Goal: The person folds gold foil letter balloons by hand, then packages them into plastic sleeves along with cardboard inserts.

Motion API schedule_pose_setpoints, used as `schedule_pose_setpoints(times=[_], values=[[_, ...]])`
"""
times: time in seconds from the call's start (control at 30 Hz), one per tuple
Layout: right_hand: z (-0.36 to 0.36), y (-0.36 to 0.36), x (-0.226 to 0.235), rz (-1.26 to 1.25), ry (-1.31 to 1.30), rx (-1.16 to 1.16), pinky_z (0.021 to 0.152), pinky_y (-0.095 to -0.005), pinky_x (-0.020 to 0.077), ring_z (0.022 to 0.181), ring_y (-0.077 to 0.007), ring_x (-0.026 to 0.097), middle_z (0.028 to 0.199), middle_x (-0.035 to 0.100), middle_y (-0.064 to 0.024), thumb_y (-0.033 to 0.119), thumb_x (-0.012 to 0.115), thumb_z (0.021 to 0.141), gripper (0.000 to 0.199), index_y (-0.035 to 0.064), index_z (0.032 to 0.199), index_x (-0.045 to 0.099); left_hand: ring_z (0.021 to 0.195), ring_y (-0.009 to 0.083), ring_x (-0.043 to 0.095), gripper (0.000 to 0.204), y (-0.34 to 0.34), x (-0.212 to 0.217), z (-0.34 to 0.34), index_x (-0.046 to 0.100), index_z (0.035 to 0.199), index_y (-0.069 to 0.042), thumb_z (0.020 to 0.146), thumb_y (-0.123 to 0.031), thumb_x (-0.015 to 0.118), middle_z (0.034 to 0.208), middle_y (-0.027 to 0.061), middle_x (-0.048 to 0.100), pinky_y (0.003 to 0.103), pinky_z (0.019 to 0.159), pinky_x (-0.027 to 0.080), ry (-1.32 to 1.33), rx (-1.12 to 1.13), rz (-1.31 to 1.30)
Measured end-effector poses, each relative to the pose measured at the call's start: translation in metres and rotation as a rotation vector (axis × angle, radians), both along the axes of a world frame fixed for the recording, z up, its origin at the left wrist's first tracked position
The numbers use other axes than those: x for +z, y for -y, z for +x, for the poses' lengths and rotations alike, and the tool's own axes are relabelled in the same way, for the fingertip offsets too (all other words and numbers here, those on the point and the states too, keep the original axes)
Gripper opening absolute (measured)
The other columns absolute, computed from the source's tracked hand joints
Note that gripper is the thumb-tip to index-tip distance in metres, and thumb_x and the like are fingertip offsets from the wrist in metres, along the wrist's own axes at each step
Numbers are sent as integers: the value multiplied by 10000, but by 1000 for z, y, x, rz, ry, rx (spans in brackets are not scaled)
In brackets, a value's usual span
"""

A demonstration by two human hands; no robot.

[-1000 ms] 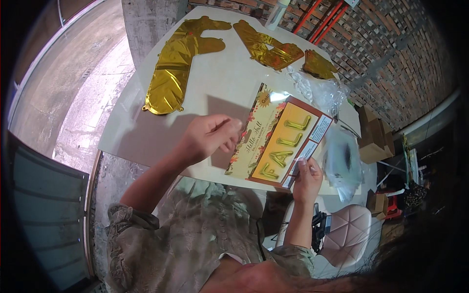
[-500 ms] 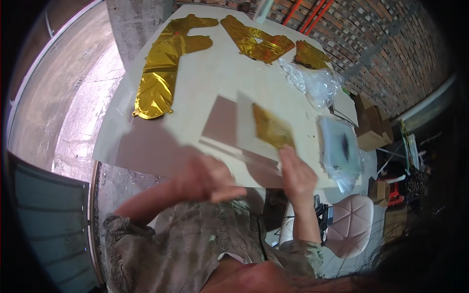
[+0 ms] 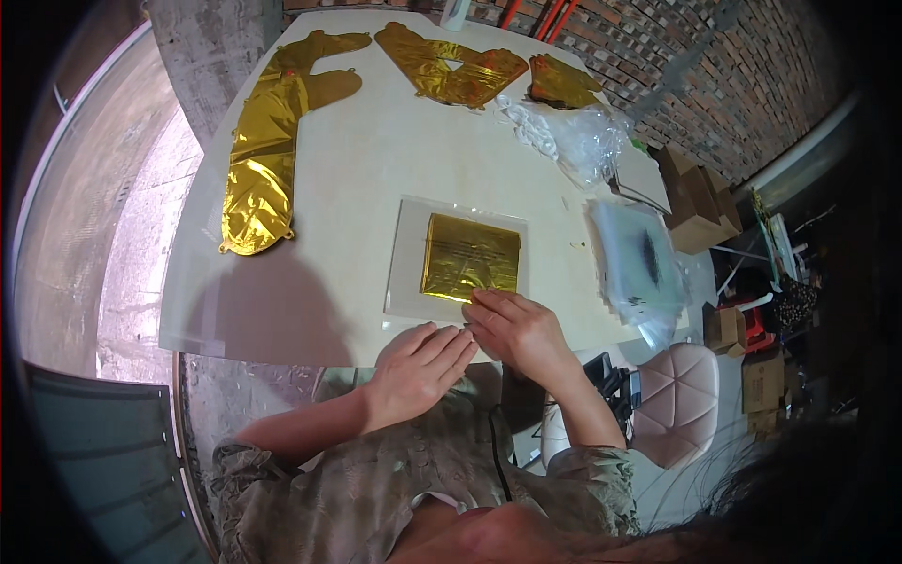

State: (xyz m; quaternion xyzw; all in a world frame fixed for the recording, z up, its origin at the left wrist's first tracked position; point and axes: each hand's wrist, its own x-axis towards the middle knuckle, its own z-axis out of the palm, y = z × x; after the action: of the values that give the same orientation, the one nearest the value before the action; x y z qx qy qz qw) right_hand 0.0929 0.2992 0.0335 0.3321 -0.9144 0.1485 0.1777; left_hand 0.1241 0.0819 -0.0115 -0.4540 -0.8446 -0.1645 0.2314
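Observation:
A folded gold foil balloon (image 3: 472, 252) lies flat within the outline of a clear plastic bag (image 3: 407, 268) on the table; I cannot tell whether it is inside the bag or on top. My right hand (image 3: 519, 329) has its fingers bent together at the lower edge of the foil, gripping there. My left hand (image 3: 420, 369) rests at the table's near edge, just below the bag. Its fingers are stretched out and hold nothing visible. The tips of both hands are close together.
Unfolded gold foil balloons (image 3: 266, 141) lie along the far side of the pale table (image 3: 348, 188). Crumpled clear plastic (image 3: 587, 146) sits at the far right, with a stack of clear bags (image 3: 639, 263) nearer. Cardboard boxes (image 3: 695, 202) and a padded chair (image 3: 673, 404) stand to the right.
My right hand has brought the folded foil down flat onto the table and moved left. My left hand has moved right and stretched its fingers. The whole view has shifted slightly.

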Motion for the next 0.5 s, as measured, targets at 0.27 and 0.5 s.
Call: schedule_pose_setpoints(times=[0.27, 0.5], values=[[-9, 4, 0, -219, 133, -136, 829, -404, 547, 922, -311, 662, 1054, 717, -92, 113, 812, 739, 252, 60, 978, 754, 1156, 212, 617, 362, -1, -1, -6, 678, 1202, -60, 865, -193, 662, 1238, 83, 662, 420, 1002, 474, -71, -43, -23], [-74, -86, 22, -455, 251, -315, 930, -387, 517, 1063, -286, 683, 1123, 719, -137, 74, 722, 864, 204, 29, 1063, 725, 1150, 254, 621, 372, 1, 13, -3, 688, 1155, -54, 814, -190, 746, 1218, 106, 667, 422, 1020, 464, 133, -53, 139]])
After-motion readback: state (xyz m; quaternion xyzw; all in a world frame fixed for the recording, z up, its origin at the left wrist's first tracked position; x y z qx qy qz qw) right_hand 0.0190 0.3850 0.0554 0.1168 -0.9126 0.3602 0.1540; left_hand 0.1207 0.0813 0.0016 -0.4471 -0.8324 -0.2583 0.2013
